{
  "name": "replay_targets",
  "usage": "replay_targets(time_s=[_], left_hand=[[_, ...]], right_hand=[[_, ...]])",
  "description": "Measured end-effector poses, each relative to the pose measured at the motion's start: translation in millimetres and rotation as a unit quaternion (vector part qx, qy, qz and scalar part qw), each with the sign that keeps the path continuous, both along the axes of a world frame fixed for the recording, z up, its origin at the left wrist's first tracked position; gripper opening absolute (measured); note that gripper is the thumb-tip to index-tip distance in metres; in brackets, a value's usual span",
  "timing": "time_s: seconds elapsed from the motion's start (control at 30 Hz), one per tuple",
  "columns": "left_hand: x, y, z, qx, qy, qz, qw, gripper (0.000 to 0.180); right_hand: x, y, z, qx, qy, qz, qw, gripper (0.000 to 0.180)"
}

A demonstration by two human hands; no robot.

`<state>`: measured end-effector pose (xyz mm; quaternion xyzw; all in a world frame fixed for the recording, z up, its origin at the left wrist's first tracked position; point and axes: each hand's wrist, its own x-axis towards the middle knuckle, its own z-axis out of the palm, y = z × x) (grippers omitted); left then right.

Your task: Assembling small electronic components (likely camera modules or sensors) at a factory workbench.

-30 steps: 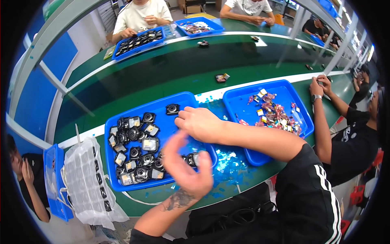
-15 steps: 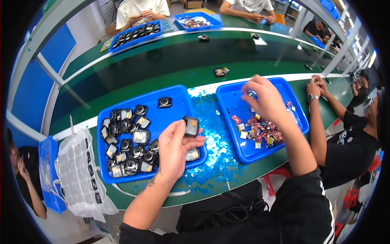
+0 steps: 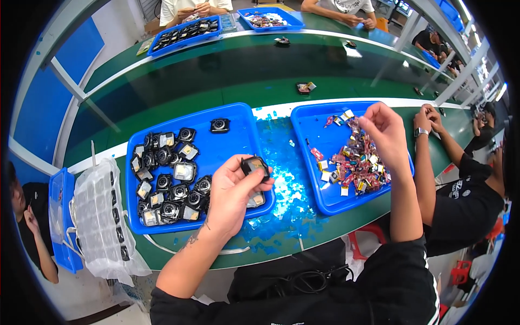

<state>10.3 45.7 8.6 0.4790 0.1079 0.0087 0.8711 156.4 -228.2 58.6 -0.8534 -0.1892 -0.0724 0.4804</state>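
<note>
Black watch housing [image 3: 256,166] pinched in the left hand [image 3: 230,196]
The housing is between thumb and fingers above the right rim of the blue housing tray [image 3: 227,150]. Well right of that tray, the right hand [image 3: 383,129], fingers curled near the thumb, hangs over small electronic parts [image 3: 346,169]; whether it holds anything, I cannot tell.

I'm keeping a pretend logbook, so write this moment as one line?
left hand: holds black case | right hand: over right blue tray of small parts | left blue tray: more black cases
</note>
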Motion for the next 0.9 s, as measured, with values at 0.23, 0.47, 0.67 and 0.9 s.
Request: replay_targets(time_s=[0.23,0.47,0.67,0.9], left_hand=[[0.9,-11.6,-3.5,0.247,-0.106,-0.051,0.962,0.030],[-2.9,-16.9,-4.5,0.365,-0.146,0.005,0.919,0.019],[-4.6,-13.8,-5.1,0.318,-0.135,0.023,0.938,0.011],[0.5,-4.6,-1.6,0.169,-0.079,0.021,0.982,0.012]], right_hand=[[-62.7,57.3,-12.0,0.205,0.198,0.198,0.938,0.008],[-80.2,97.6,-27.2,0.233,0.205,0.222,0.924,0.008],[-81.8,104.2,-26.2,0.042,-0.022,0.197,0.979,0.010],[-79.2,89.7,-27.8,-0.006,-0.025,0.199,0.980,0.009]])
